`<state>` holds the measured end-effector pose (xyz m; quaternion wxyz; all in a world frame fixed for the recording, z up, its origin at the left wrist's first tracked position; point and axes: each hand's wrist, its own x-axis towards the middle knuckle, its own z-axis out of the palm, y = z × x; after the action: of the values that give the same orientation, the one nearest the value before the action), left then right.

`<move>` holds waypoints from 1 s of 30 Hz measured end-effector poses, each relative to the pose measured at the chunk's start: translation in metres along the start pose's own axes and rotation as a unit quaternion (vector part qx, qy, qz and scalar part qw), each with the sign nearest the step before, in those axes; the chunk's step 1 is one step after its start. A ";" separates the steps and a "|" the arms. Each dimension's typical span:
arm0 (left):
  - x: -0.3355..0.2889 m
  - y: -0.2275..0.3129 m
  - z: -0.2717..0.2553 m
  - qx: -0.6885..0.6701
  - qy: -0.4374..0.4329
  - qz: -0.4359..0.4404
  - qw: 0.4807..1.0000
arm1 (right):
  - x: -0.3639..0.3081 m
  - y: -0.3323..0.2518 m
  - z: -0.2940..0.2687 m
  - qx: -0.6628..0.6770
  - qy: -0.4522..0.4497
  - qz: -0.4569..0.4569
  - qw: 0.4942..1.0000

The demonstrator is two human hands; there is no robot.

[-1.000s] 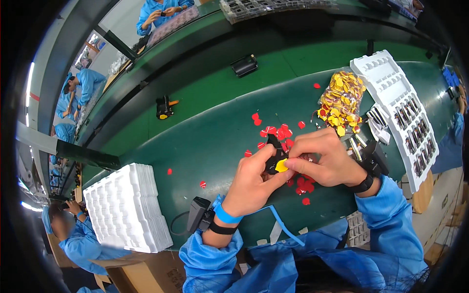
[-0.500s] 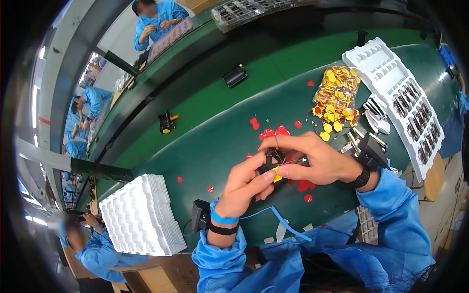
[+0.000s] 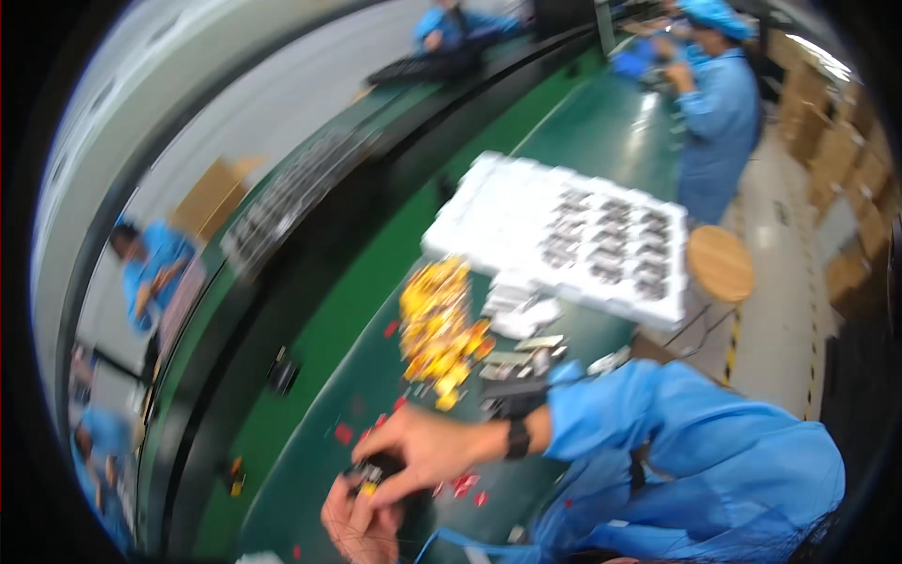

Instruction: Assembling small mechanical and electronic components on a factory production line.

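A small black plastic part [image 3: 383, 463] with a yellow patch on it is held between my two hands over the green bench. My right hand [image 3: 427, 451] closes on it from above with fingers and thumb. From below, my left hand [image 3: 355, 519] grips the same part, its fingers bent and partly blurred. Small red pieces [image 3: 462, 485] lie scattered around my hands. Beyond my right hand is a clear bag of yellow pieces [image 3: 434, 315], some of them spilling out toward me. Motion blur hides the finer shape of the black part.
A white moulded tray [image 3: 489, 211] holding rows of dark parts [image 3: 611, 240] lies past the bag. Beside it are white parts [image 3: 519, 305] and metal pieces [image 3: 526, 359]. A green conveyor [image 3: 254, 489] carries black parts. Co-workers in blue [image 3: 719, 122] stand or sit around; a round wooden stool [image 3: 720, 263] is at right.
The view has swung to the right, so the tray and bag appear nearer the middle and my hands lower left. The stacked white trays have left the view. Both hands still hold the black part.
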<state>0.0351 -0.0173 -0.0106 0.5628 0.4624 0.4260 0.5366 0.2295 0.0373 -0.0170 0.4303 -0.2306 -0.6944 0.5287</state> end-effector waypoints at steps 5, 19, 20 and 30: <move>0.013 -0.007 -0.015 -0.120 -0.122 -0.102 0.980 | 0.000 -0.001 -0.005 -0.023 0.048 -0.060 0.997; 0.017 0.000 -0.012 -0.017 -0.068 -0.095 0.993 | 0.001 0.012 -0.014 -0.015 0.032 -0.021 0.999; 0.017 -0.002 -0.013 -0.008 -0.057 -0.092 0.994 | 0.001 0.013 -0.012 0.000 0.031 -0.016 0.999; 0.012 -0.056 -0.049 0.332 0.110 -0.115 0.930 | -0.001 0.005 -0.007 0.006 0.070 -0.005 0.998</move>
<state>0.0001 -0.0022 -0.0750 0.3845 0.5087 0.6893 0.3439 0.2354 0.0414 -0.0214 0.4820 -0.2609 -0.6604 0.5132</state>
